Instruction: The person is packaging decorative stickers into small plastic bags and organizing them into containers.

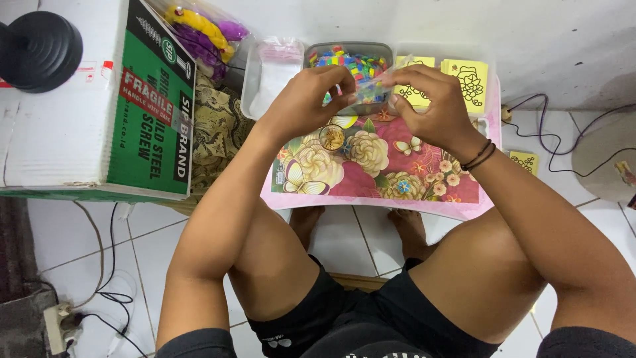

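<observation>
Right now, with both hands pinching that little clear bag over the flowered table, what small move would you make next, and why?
Probably pull the bag's mouth apart. The left hand and right hand each pinch one side of it, held up above the table, just in front of the tub of coloured pieces.

place: home, craft corner | tiled floor [351, 238] | low floral table [371, 166] | cardboard box [86, 99]

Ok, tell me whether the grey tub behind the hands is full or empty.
Full: the grey tub is heaped to its rim with small multicoloured pieces. The left hand and right hand pinch a small clear bag before it.
</observation>
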